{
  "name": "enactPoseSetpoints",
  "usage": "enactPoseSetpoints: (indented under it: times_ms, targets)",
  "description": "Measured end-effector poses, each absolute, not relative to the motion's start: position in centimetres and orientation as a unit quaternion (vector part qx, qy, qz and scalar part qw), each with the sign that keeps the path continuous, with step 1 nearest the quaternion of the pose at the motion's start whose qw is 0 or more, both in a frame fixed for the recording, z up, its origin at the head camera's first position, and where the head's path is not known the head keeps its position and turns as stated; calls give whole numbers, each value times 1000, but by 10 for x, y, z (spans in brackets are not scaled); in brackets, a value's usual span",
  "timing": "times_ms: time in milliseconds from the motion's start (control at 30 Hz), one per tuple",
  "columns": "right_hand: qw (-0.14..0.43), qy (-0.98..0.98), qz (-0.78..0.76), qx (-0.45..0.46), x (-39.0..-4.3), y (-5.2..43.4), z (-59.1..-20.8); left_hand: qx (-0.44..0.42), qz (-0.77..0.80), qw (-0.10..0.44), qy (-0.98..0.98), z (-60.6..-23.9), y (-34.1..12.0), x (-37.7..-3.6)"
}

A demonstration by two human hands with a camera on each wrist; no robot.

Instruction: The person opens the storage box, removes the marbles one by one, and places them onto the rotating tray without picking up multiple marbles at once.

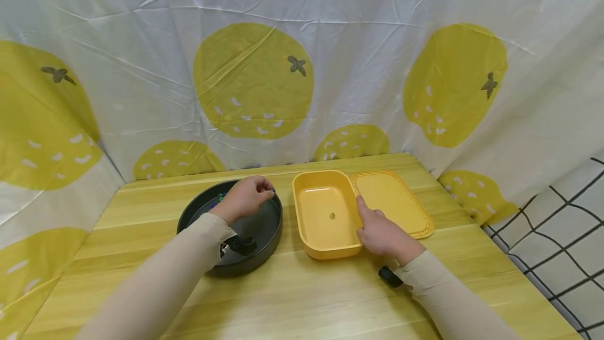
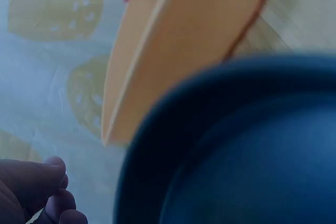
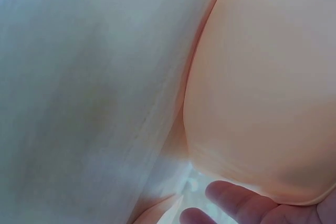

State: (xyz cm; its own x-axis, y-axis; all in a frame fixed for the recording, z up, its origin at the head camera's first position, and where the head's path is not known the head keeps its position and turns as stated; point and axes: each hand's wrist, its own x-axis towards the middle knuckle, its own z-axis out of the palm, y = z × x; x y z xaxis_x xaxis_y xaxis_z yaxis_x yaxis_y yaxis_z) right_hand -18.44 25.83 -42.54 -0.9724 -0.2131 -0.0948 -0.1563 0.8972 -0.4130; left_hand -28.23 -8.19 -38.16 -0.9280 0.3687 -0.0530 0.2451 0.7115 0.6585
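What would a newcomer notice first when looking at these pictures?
Probably the open yellow box in the middle of the wooden table, with its lid lying beside it and the right hand resting on its rim. Left of it, the left hand hangs with pinched fingers over a dark round pan.

On the surface (image 1: 302, 298) in front of you, the pan (image 1: 264, 227) sits to the left and the box (image 1: 325, 216) to the right, near each other but apart. The lid (image 1: 398, 201) lies flat just right of the box, touching its edge. A small bead (image 1: 332, 216) lies in the box. Your left hand (image 1: 245, 197) is over the pan's far part; your right hand (image 1: 379, 232) rests on the box's right rim. The curtain (image 1: 302, 67) hangs behind it all.
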Motion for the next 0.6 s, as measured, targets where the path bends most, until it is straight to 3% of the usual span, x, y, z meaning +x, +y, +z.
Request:
enactPoseSetpoints:
  times_ms: [600]
  targets:
    - [77, 971, -201, -104, -186, 258, -426, 145, 301, 81, 939, -394, -132, -282]
